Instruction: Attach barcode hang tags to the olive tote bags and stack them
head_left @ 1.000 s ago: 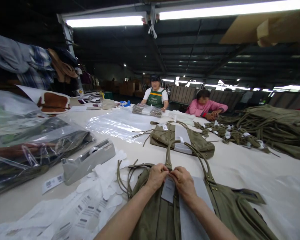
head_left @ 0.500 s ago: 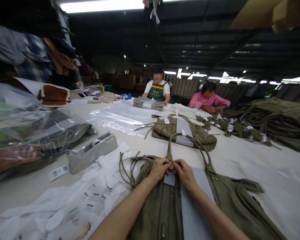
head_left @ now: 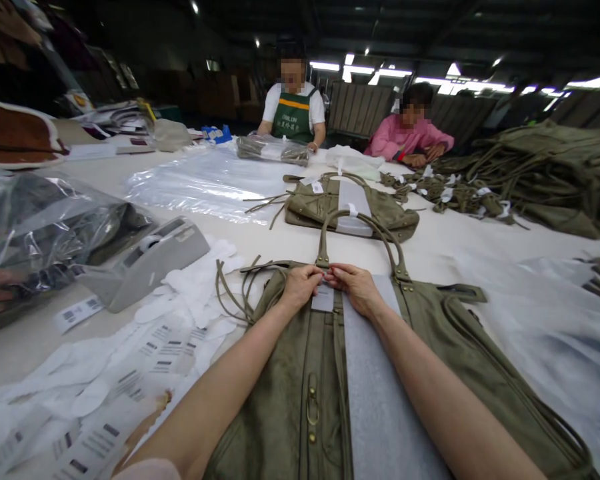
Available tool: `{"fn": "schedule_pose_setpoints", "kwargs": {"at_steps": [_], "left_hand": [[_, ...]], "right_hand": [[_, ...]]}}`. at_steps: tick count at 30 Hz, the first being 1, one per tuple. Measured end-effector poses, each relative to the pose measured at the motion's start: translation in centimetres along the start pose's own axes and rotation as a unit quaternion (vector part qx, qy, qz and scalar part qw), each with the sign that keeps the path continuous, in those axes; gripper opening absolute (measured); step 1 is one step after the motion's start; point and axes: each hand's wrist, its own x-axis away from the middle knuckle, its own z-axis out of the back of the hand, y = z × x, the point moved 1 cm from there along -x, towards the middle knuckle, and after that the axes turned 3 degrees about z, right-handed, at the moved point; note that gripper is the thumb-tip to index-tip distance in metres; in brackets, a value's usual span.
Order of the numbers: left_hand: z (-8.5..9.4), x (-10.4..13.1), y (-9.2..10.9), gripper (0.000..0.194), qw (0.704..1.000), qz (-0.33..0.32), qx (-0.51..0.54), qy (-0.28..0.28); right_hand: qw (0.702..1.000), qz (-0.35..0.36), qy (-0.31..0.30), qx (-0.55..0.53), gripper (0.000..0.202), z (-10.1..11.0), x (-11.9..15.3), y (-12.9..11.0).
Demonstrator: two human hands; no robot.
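Observation:
An olive-green handbag lies in front of me, with a strip of pale grey paper down its middle and its handle standing up at the far side. At the foot of the handle, my left hand pinches the upper end of a small pale tag. My right hand meets it there, its thumb and fingers closed at the same end. The fingertips partly cover what they grip. A second olive handbag, also wrapped with paper, lies just beyond.
White printed labels are heaped on the left, beside a grey tape dispenser and a bag in clear plastic. Flat plastic sleeves lie farther back. Two co-workers sit across the table, near piled olive bags at right.
My view has tipped downward and come nearer, so the table and co-workers look larger. Both hands stay at the tag, with the fingertips shifted slightly and more of the tag showing.

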Motion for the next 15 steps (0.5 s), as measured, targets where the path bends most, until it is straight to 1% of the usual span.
{"fn": "schedule_pose_setpoints", "kwargs": {"at_steps": [2, 5, 9, 11, 15], "left_hand": [[0.02, 0.01, -0.08, 0.014, 1.0, 0.001, -0.018, -0.001], [0.05, 0.04, -0.19, 0.015, 0.999, 0.001, -0.039, -0.004], [0.05, 0.13, -0.09, 0.013, 1.0, 0.005, -0.026, -0.004], [0.03, 0.16, 0.02, 0.012, 1.0, 0.011, -0.018, -0.008], [0.02, 0.15, 0.13, 0.012, 1.0, 0.01, -0.021, -0.011]], "right_hand": [[1.0, -0.005, -0.007, 0.025, 0.032, -0.09, 0.03, 0.08], [0.998, 0.006, -0.007, 0.06, 0.03, -0.32, 0.06, 0.2], [0.996, 0.024, 0.01, 0.082, 0.028, -0.48, 0.11, 0.16], [0.993, 0.031, 0.017, 0.111, 0.027, -0.52, 0.16, 0.1], [0.983, 0.047, -0.002, 0.178, 0.026, -0.66, 0.2, 0.07]]}}
